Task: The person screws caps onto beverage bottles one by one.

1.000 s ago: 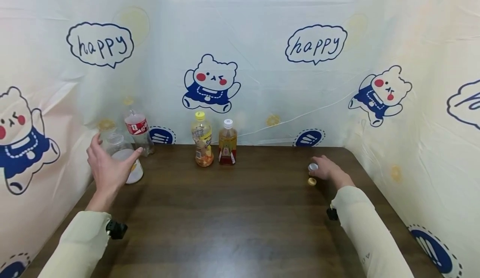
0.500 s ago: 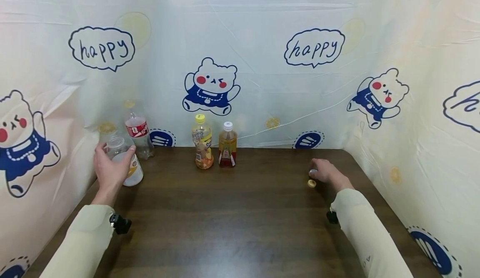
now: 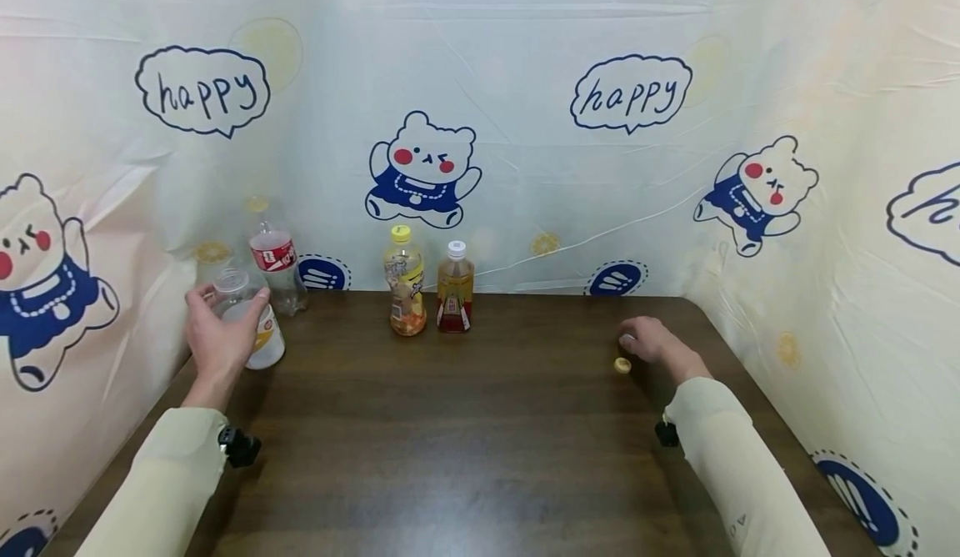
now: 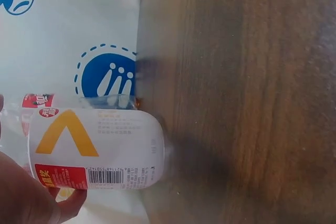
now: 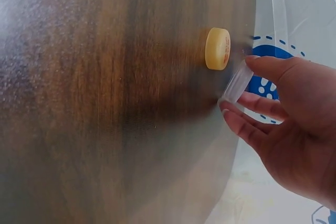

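Note:
At the table's left back, the left hand (image 3: 222, 333) has thumb and fingers curled round a jar with a white label (image 3: 265, 345); the left wrist view shows the jar's label (image 4: 100, 148) close up. Over at the right, the right hand (image 3: 654, 343) pinches a clear-white lid, tilted between thumb and fingers; the lid (image 5: 237, 83) shows best in the right wrist view, with the hand (image 5: 299, 121) behind it. Just beside this lid a small yellow cap (image 5: 217, 49) rests on the table, also seen in the head view as a cap (image 3: 622, 365).
A clear bottle with a red label (image 3: 276, 258) stands behind the jar. Near the back edge of the brown table (image 3: 450, 424) are a yellow-capped bottle (image 3: 406, 286) and a white-capped bottle (image 3: 455, 290). A printed cloth (image 3: 517, 73) hangs behind and at the sides.
The left hand has moved in from beside the jar and closed round it. The right hand has stayed near the yellow cap, its lid now more hidden by the fingers in the head view.

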A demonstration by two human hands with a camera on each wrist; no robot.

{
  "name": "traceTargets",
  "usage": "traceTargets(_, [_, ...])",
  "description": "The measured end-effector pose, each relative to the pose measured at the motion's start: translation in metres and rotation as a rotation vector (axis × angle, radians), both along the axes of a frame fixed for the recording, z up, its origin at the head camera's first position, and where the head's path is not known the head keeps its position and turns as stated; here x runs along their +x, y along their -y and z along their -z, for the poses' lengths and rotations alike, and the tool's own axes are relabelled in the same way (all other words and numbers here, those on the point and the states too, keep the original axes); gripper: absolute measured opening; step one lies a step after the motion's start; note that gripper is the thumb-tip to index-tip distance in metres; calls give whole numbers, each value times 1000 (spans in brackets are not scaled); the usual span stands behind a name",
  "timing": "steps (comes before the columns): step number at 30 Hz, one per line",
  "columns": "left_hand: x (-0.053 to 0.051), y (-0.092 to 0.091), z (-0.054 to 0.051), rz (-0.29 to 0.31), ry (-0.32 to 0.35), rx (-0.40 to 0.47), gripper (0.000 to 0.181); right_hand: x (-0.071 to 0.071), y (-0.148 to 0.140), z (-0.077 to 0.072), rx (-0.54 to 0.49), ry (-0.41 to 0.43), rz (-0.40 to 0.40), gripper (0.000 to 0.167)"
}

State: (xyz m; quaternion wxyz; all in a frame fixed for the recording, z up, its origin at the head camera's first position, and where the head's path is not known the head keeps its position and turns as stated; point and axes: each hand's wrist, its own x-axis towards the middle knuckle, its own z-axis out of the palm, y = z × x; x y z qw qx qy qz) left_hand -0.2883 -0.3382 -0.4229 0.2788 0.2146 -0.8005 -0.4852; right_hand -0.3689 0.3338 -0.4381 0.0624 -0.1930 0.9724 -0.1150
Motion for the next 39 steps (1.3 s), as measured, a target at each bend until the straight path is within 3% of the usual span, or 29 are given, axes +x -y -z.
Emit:
traceTargets(12, [12,-15,-8,99,-5,-18,84,-3,-2,3,11,-27,28,34])
traceTargets(17, [15,-23,-12,134,-65,-90,75,-1,-1,1,-13,-61,41,32])
traceTargets(23, [17,-38,-14,184,-161,-149,62,2,6,-11,-76,-147,38,32])
traceTargets(33, [20,-62,-17,322,-89,-166,78,10,28,-33,-181,-222,3,34])
traceTargets(39, [22,-74,-12,357,-75,-155,78,17,45,-44,-232,-258,-44,35])
